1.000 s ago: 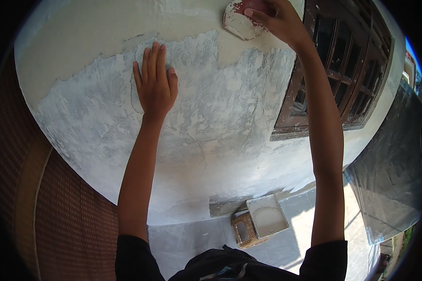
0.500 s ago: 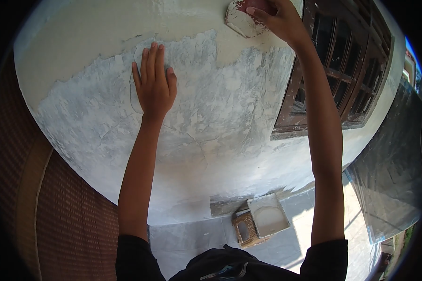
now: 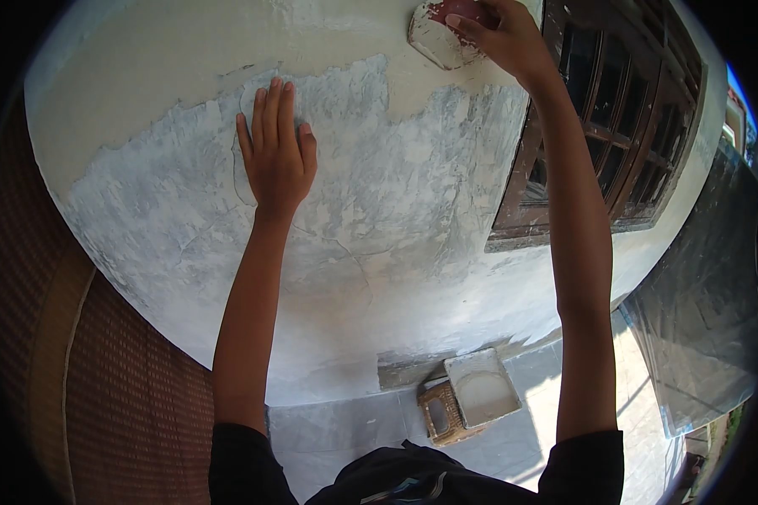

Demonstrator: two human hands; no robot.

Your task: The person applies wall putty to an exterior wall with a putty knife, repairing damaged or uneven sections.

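My left hand (image 3: 276, 151) lies flat on the wall (image 3: 337, 168), fingers stretched upward and thumb apart, holding nothing. Beneath it the surface is patchy grey-white, with a cracked, flaking edge along the cream coating above. Up at the top right, my right hand (image 3: 509, 38) grips a reddish putty scraper (image 3: 443, 38), its lower part smeared with cream-coloured putty. The scraper is against or very close to the cream area of the wall, left of the window. Some of the fingers behind the scraper are hidden.
A dark wooden window (image 3: 602, 118) with panes is at the right. Below, a square tray (image 3: 484, 391) with pale material rests on a woven stool-like support (image 3: 440, 417) on the tiled floor (image 3: 337, 429). Brown woven blinds (image 3: 135, 362) hang left; a dark sheet (image 3: 699, 311) stands right.
My right hand and the scraper have shifted very slightly to the right and down. A paler streak shows on the wall at the top. My left hand stays in place.
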